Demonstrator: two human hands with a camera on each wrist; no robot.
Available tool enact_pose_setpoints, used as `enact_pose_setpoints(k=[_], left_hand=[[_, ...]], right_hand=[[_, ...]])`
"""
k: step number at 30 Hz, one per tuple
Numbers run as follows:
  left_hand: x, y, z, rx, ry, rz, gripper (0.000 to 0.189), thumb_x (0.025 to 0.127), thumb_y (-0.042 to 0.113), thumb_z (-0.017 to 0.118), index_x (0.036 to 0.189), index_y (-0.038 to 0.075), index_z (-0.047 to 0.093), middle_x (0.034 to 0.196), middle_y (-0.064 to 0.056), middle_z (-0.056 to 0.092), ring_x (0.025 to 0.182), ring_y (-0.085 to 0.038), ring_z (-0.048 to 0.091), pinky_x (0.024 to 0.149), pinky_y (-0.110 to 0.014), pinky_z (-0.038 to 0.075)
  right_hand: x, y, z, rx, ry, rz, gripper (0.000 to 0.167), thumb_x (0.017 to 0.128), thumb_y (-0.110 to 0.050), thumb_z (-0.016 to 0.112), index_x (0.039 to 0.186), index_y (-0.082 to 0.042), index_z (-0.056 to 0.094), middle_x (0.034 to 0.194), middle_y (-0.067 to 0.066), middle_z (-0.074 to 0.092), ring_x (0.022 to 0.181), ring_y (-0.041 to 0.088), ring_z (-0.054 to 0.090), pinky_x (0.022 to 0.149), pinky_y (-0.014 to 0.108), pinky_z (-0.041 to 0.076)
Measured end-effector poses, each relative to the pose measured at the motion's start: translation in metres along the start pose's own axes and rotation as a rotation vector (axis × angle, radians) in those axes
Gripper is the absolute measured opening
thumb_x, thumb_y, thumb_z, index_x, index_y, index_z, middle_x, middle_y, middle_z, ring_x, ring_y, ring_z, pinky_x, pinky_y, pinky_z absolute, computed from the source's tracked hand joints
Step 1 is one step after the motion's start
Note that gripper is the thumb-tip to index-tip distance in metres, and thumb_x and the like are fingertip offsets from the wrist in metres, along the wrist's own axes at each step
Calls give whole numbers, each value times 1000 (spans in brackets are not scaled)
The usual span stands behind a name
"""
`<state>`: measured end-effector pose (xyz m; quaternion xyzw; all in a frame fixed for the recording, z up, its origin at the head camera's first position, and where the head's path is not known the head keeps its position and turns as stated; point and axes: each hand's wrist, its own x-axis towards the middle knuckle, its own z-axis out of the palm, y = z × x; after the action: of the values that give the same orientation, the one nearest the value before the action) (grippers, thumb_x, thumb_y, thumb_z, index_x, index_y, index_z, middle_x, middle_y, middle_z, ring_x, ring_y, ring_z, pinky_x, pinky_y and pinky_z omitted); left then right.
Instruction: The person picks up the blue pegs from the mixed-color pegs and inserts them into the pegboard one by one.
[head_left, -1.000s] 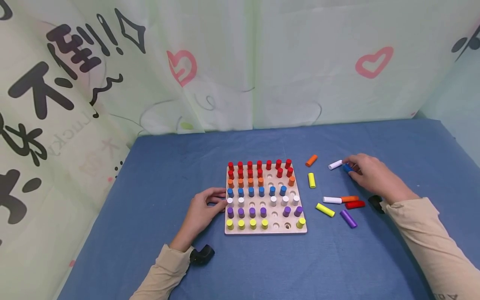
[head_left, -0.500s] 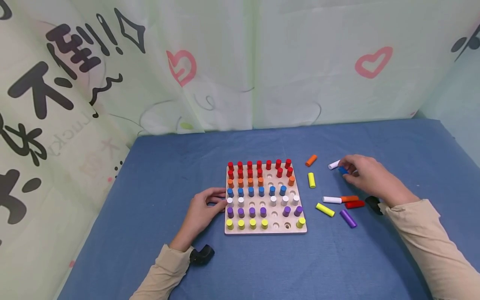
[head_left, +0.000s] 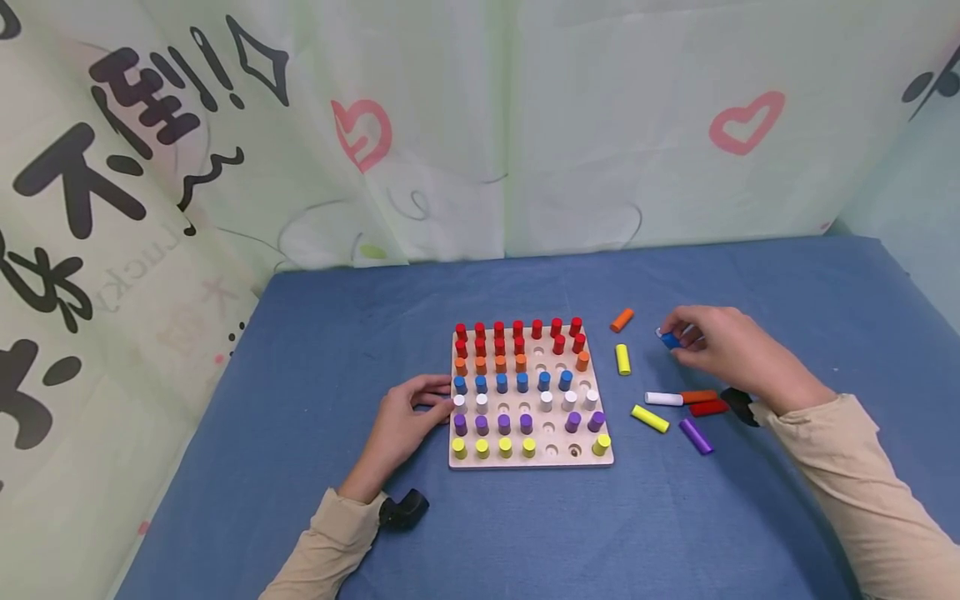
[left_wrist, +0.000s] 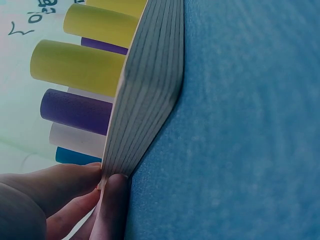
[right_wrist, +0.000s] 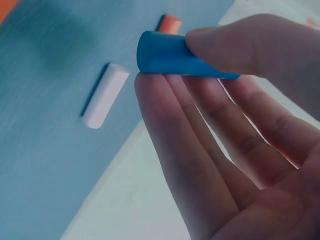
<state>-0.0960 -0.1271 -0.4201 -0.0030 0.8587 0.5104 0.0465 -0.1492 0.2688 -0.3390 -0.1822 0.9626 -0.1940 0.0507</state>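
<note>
My left hand (head_left: 408, 421) holds the left edge of a wooden pegboard (head_left: 487, 461); the left wrist view shows the thumb at its top edge and a finger along its side. Coloured pegs stand upright in rows: red, orange, blue, white, purple and yellow. Several holes show without pegs. My right hand (head_left: 723, 346) pinches a blue peg (right_wrist: 165, 52) between thumb and fingertips, over the table right of the board. In the right wrist view, a white peg (right_wrist: 106, 95) lies close by, mostly hidden by the hand in the head view.
Loose pegs lie right of the board: an orange peg (head_left: 622, 320), a yellow peg (head_left: 623, 359), another yellow peg (head_left: 649, 418), a white peg (head_left: 663, 399), a red peg (head_left: 708, 408) and a purple peg (head_left: 696, 436). A blue cloth (head_left: 337, 333) covers the table; a printed curtain (head_left: 450, 167) hangs behind.
My right hand has moved left with the blue peg, coming over the nearby white peg and covering most of it in the head view. The left hand has stayed at the board.
</note>
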Motion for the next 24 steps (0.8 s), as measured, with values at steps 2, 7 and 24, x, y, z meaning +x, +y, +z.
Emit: enact_pose_setpoints(k=[2,7,24], left_hand=[[0,0,0,4,1,0,35,91,11,72,125,8,66,112,-5,71,93,-15,68,77,-28,59],[0,0,0,10,2,-3,35,90,13,73,124,9,67,111,-4,71,92,-15,68,79,-30,59],[1,0,0,16,1,-9,35,90,13,73,125,9,67,111,-4,71,93,-15,68,79,-30,59]], right_hand=[[-1,-4,0,6,6,-6,24,83,1,73,106,1,68,96,13,70,89,29,67,79,50,57],[-2,-12,0,10,24,-52,20,83,2,73,102,-1,68,92,8,70,88,27,68,80,50,57],[-3,-30,8,110,43,-144,21,82,3,75,101,-3,69,97,5,71,89,24,71,81,45,59]])
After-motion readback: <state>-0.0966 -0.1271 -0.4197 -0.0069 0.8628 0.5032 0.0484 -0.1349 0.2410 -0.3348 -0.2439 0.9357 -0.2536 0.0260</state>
